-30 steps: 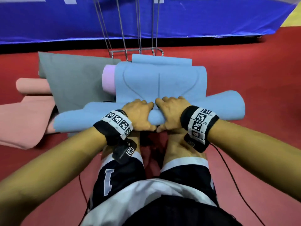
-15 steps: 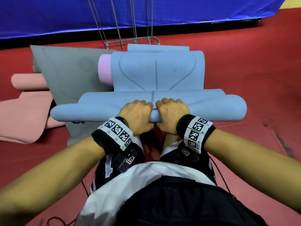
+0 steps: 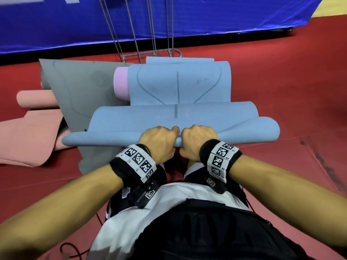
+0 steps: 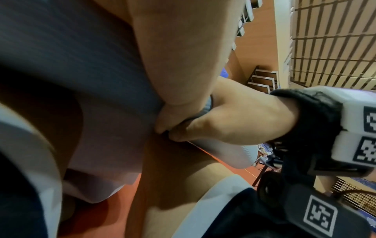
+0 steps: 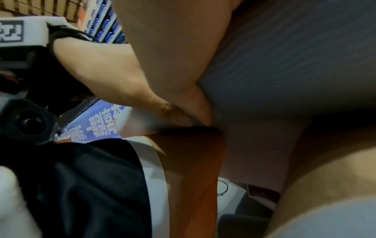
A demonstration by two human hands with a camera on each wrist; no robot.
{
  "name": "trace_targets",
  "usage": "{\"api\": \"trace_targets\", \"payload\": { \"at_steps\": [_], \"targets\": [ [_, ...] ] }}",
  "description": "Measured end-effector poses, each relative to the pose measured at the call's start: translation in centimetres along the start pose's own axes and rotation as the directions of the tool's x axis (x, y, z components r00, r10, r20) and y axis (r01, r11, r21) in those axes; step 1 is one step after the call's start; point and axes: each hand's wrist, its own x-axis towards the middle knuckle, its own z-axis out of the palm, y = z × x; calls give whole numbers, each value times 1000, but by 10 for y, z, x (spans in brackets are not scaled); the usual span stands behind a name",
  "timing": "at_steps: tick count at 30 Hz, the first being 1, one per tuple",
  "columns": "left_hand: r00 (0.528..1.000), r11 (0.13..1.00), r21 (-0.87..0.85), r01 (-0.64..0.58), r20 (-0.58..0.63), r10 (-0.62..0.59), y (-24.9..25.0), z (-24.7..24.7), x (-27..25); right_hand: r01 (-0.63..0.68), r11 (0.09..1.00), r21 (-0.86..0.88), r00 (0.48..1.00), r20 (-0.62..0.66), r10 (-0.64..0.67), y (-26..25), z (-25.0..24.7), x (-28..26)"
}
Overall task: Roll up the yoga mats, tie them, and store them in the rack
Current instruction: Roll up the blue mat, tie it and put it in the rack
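Observation:
A light blue yoga mat [image 3: 178, 85] lies stretched away from me over a lilac rolled mat [image 3: 121, 83]. Its near end is wound into a loose roll [image 3: 112, 137] lying crosswise. My left hand [image 3: 159, 141] and right hand [image 3: 198, 140] grip the middle of that roll side by side, fingers curled over the top. The left wrist view shows both thumbs [image 4: 168, 127] tucked beneath the roll's ribbed underside [image 4: 81, 56]. The wire rack [image 3: 150, 53] stands beyond the mat's far end.
A grey mat [image 3: 78, 91] lies flat to the left, partly under the blue one. A salmon mat [image 3: 28, 132] with a rolled end [image 3: 35, 100] lies further left. Red floor [image 3: 281, 100] spreads to the right, and a blue banner [image 3: 206, 14] runs along the back.
Both hands have turned the blue roll forward, so a wider band of mat now wraps over it. My feet, seen a second ago, are now hidden behind my body.

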Motion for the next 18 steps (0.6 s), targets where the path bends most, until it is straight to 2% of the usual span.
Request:
{"api": "trace_targets", "payload": {
  "at_steps": [2,4,5,8,11,14,16,18],
  "targets": [
    [995,998,48,-51,-81,55,4,4,-1,-42,996,73,998,57,38,2,-2,5],
    [988,995,82,-48,-145,60,5,11,-1,-82,986,146,991,118,65,6,-6,10],
    [992,995,87,-44,-117,55,7,13,0,-88,983,160,988,141,65,8,-8,11],
    [996,997,76,-4,84,-2,8,8,5,-85,983,161,976,213,49,9,-6,16],
    [983,1000,28,6,185,-11,5,8,13,-59,988,144,966,257,20,9,-1,22],
    [969,1000,-27,8,249,-1,2,11,18,-20,994,104,986,164,2,9,8,21],
    [959,998,-57,16,284,1,-1,14,22,62,998,5,997,51,-62,7,21,14],
    [952,996,-89,21,305,7,-3,17,25,123,986,-113,992,-4,-125,5,32,6]
  ]
}}
